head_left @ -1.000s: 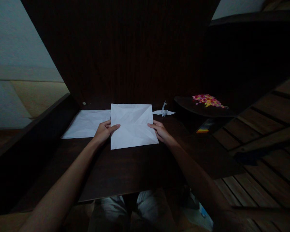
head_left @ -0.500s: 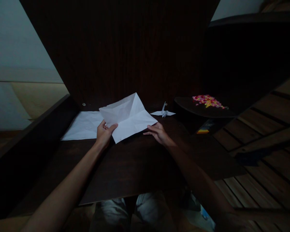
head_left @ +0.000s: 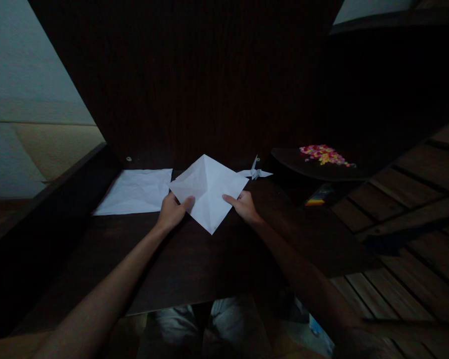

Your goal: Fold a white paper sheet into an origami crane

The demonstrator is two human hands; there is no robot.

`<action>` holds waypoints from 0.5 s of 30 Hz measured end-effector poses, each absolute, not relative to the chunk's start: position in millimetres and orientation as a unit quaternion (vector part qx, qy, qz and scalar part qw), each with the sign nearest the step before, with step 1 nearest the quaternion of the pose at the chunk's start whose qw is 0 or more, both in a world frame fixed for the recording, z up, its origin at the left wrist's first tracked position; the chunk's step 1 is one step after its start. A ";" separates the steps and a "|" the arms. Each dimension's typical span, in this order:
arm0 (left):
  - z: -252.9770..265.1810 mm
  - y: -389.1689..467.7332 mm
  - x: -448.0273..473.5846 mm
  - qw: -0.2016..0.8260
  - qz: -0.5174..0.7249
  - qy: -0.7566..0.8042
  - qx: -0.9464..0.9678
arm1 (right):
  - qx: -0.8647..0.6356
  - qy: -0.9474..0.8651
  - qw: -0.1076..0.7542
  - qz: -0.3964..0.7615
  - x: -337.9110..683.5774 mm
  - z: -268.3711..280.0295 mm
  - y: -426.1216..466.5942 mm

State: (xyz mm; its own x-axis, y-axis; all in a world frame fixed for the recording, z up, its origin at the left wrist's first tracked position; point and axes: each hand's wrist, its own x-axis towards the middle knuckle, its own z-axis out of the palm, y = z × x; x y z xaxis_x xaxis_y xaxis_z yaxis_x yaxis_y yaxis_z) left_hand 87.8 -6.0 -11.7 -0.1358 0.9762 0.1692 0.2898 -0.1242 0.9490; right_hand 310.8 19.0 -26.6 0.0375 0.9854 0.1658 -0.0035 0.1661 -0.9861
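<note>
A creased white sheet of paper point(head_left: 213, 192) is held up above the dark desk, turned so one corner points toward me. My left hand point(head_left: 173, 210) grips its lower left edge, thumb on top and fingers hidden beneath. On the lower right edge, my right hand point(head_left: 244, 205) pinches the sheet the same way. Crease lines meet near the sheet's middle, and its left part looks shaded. Just behind its right corner sits a folded paper crane point(head_left: 256, 173). More white paper point(head_left: 138, 192), wrinkled, lies flat to the left of my left hand.
Small pink, red and yellow pieces point(head_left: 325, 154) are heaped on a raised dark shelf point(head_left: 299, 167) at the right. Under it is a small item with a yellow-orange edge point(head_left: 315, 202). A low dark side board point(head_left: 48, 194) borders the desk point(head_left: 194, 269) on the left.
The sheet has turned from a slant to a diamond position and come slightly lower and to the right. Both hands have shifted along with it, and my right thumb now rests further in on the paper.
</note>
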 end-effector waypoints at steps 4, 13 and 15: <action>-17.7 -3.3 84.8 0.298 0.474 0.567 0.605 | -0.469 -0.600 0.506 0.405 311.8 -29.4 18.3; -18.9 -4.8 85.5 0.213 0.445 0.540 0.682 | -0.474 -0.706 0.416 0.322 309.4 -22.4 13.4; -19.1 -4.5 85.6 0.214 0.446 0.528 0.690 | -0.480 -0.687 0.432 0.333 308.5 -25.7 18.2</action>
